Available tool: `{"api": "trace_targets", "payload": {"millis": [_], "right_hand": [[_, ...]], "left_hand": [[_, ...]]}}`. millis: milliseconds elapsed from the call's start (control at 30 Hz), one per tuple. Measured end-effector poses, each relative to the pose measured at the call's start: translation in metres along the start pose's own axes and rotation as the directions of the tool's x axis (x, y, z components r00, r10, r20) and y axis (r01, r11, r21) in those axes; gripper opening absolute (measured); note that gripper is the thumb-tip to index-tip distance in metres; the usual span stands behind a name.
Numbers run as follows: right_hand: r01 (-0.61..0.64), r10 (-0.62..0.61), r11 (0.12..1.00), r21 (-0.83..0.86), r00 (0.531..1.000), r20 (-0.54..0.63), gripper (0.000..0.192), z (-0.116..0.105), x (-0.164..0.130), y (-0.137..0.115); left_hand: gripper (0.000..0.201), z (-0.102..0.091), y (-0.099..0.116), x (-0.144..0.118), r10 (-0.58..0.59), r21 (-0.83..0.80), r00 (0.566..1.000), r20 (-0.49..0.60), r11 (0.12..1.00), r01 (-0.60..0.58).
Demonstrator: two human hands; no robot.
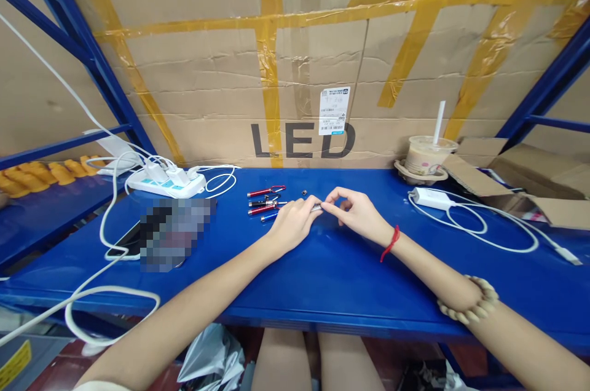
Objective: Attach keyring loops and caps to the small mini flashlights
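Over the middle of the blue tabletop [336,268], my left hand [294,223] is closed around a small silver metal tube [316,208], most of it hidden by the fingers. My right hand [353,209], with a red cord on its wrist, pinches the tube's right end between thumb and fingertip. Left of my left hand lie several slim pen-like metal tubes: a red one [258,193] with a strap at the back, a black one [258,203], another red one [256,211] and a blue one [268,217] partly behind my hand. A tiny dark part [304,192] lies just beyond my fingers.
A white power strip [138,182] with plugs and loose cables stands at the left, behind a phone [131,242]. At the right are a drink cup [426,157] in a cardboard holder, a white adapter [431,198] with its cable, and an open carton [539,185]. A large taped box [207,90] forms the back.
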State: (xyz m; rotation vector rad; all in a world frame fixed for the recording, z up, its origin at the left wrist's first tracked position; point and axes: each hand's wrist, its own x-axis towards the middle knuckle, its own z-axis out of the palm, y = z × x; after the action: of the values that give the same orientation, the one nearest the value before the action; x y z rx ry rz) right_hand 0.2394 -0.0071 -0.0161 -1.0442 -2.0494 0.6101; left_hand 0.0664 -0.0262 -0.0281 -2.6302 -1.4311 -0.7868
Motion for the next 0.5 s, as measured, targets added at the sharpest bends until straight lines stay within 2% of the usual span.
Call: {"api": "trace_targets", "payload": {"millis": [300,500], "right_hand": [[0.031,-0.033,0.999,-0.022,0.995,-0.089,0.02,-0.0013,0.0024,0.0048],[0.063,-0.092,0.967,-0.245,0.99,-0.107,0.015,-0.0039,0.0007,0.004]], "left_hand": [[0.02,-0.0025,0.0023,0.0019,-0.05,0.005,0.999,0.007,0.999,0.05],[0.022,-0.0041,0.0031,0.0006,-0.039,0.012,0.999,0.01,0.999,0.039]]}}
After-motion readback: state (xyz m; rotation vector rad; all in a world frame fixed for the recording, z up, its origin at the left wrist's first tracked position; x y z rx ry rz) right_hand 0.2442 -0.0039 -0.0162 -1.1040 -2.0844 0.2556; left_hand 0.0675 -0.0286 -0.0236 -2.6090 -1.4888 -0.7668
